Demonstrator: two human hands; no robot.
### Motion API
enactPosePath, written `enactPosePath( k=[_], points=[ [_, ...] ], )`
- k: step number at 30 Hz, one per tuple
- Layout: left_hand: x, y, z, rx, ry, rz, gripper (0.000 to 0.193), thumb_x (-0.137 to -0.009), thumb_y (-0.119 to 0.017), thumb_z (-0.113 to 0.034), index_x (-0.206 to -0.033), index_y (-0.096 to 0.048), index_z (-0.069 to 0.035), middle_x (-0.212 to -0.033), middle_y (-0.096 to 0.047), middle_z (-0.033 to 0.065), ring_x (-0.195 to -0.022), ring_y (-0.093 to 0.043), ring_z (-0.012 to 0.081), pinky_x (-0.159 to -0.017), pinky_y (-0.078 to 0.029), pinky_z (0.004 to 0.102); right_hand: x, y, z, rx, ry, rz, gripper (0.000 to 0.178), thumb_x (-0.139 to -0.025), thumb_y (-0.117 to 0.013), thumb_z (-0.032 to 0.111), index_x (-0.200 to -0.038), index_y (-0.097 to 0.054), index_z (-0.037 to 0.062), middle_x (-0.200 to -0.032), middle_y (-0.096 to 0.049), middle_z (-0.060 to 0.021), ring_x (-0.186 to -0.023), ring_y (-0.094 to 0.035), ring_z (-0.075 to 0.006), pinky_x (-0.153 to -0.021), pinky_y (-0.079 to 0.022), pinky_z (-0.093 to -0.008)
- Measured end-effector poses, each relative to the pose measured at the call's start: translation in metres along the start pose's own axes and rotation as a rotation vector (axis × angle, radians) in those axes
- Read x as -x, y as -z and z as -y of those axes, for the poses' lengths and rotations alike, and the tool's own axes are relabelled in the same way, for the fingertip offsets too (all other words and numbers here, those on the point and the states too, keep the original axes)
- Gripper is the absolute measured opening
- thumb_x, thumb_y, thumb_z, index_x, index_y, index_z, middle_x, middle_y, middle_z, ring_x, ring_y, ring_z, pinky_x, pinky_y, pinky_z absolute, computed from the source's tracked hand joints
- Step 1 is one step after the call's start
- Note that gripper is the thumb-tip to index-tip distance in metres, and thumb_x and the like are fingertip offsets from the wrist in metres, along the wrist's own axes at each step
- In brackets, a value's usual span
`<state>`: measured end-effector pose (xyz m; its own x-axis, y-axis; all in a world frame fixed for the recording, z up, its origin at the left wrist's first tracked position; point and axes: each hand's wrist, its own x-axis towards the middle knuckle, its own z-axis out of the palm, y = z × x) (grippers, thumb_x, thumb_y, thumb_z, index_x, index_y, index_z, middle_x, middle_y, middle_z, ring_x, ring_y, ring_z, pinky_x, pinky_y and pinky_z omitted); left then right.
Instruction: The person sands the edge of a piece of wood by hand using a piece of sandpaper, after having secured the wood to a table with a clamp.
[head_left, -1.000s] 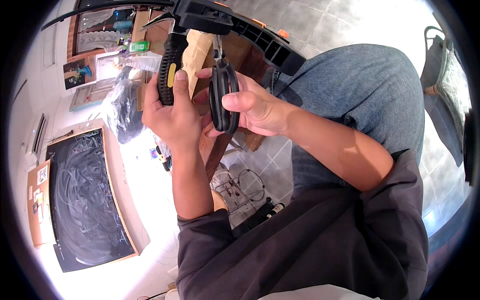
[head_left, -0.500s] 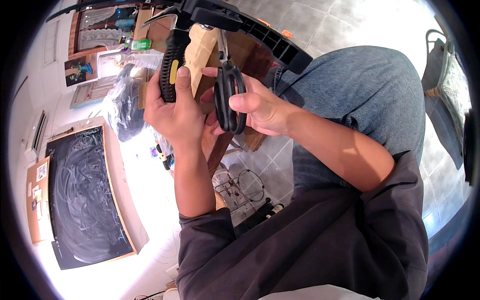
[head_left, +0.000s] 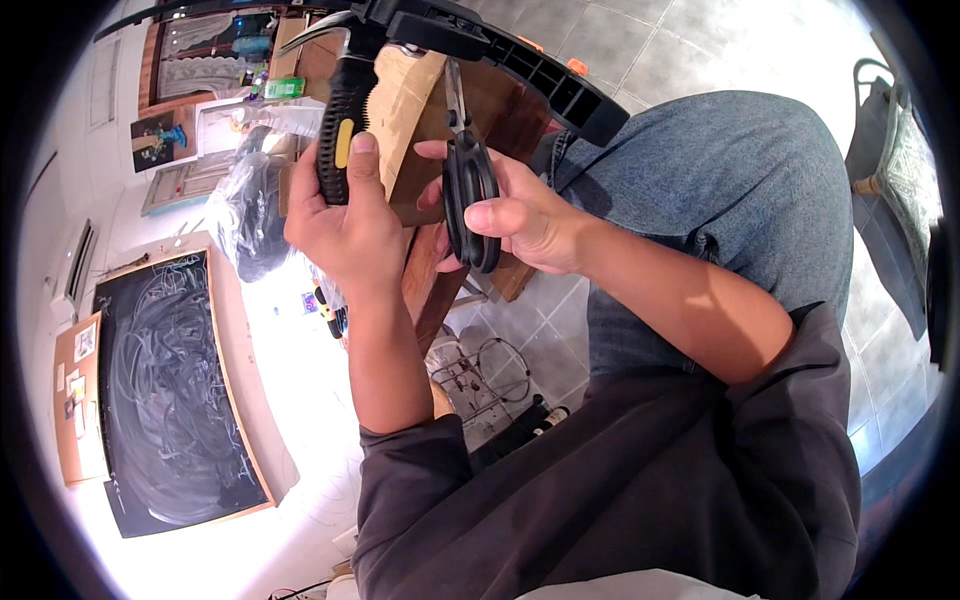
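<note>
My left hand (head_left: pixel 348 225) is closed round the black ribbed handle of a claw hammer (head_left: pixel 345 120), with my thumb along the grip near its yellow patch. The hammer points up and away; part of its head is hidden behind a black bar. In my right hand (head_left: pixel 520 215) is a pair of scissors (head_left: pixel 468 195) with black loop handles. Their silver blades point away from me and look closed. Just beyond both hands lies a tan, paper-like piece (head_left: pixel 405 100) with a jagged edge, on a brown wooden surface (head_left: pixel 500 110).
The black slotted bar (head_left: pixel 560 85) crosses the top of the view. Below my hands, a wire rack (head_left: pixel 495 375) stands on the tiled floor. A plastic-wrapped bundle (head_left: pixel 250 215) and a chalkboard (head_left: pixel 180 390) are at the left; a chair (head_left: pixel 890 180) is at the far right.
My right hand has shifted the scissors slightly right and down, and turned them a little, so they sit farther from the hammer. My left hand is almost unmoved.
</note>
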<state>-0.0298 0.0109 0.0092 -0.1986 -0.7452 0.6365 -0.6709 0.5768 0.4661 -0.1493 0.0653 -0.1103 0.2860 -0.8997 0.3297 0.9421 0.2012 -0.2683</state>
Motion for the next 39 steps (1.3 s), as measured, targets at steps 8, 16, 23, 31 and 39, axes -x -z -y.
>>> enactPosePath(
  k=[8, 16, 23, 31, 39],
  points=[
    [0.002, -0.002, 0.0, 0.002, 0.041, 0.063, 0.025, -0.095, -0.077, -0.016, -0.106, -0.068, 0.005, -0.067, -0.056, -0.0023, -0.054, -0.047, 0.004, -0.049, -0.034, 0.0207, -0.002, 0.006, -0.004, 0.041, -0.006, -0.058, 0.105, -0.076, -0.084, 0.041, -0.158, -0.028, 0.0086, -0.123, -0.054, -0.0108, -0.096, -0.07, -0.0236, -0.089, -0.064, -0.0454],
    [0.006, -0.001, 0.004, 0.011, 0.033, 0.009, 0.026, -0.094, -0.077, -0.014, -0.108, -0.068, 0.006, -0.068, -0.058, -0.0018, -0.054, -0.047, 0.004, -0.048, -0.034, 0.0208, 0.0, 0.005, -0.002, 0.059, -0.005, -0.085, 0.102, -0.077, -0.082, 0.038, -0.158, -0.029, 0.0088, -0.124, -0.054, -0.0117, -0.099, -0.069, -0.0237, -0.088, -0.064, -0.0444],
    [0.004, -0.003, 0.001, 0.033, 0.014, 0.0, 0.026, -0.094, -0.078, -0.013, -0.109, -0.067, 0.006, -0.071, -0.059, -0.0013, -0.054, -0.047, 0.0037, -0.048, -0.033, 0.0208, -0.001, 0.005, -0.001, 0.067, 0.004, -0.092, 0.1, -0.077, -0.081, 0.037, -0.158, -0.03, 0.0096, -0.124, -0.054, -0.0116, -0.097, -0.069, -0.0236, -0.087, -0.064, -0.0454],
    [0.011, -0.005, -0.003, -0.007, 0.065, -0.04, 0.032, -0.094, -0.077, -0.018, -0.112, -0.069, 0.008, -0.096, -0.073, 0.0078, -0.083, -0.065, 0.0107, -0.076, -0.053, 0.0248, -0.001, 0.006, -0.001, 0.067, 0.005, -0.091, 0.099, -0.077, -0.081, 0.037, -0.158, -0.03, 0.0099, -0.124, -0.054, -0.011, -0.097, -0.069, -0.023, -0.087, -0.064, -0.0457],
    [0.012, -0.003, -0.004, -0.009, 0.089, -0.004, 0.03, -0.095, -0.076, -0.015, -0.114, -0.069, 0.007, -0.099, -0.073, 0.0065, -0.083, -0.065, 0.0105, -0.076, -0.052, 0.0246, -0.001, 0.006, 0.0, 0.058, -0.007, -0.084, 0.097, -0.078, -0.08, 0.036, -0.158, -0.031, 0.0123, -0.124, -0.054, -0.0105, -0.098, -0.069, -0.0237, -0.088, -0.063, -0.0465]
  ],
)
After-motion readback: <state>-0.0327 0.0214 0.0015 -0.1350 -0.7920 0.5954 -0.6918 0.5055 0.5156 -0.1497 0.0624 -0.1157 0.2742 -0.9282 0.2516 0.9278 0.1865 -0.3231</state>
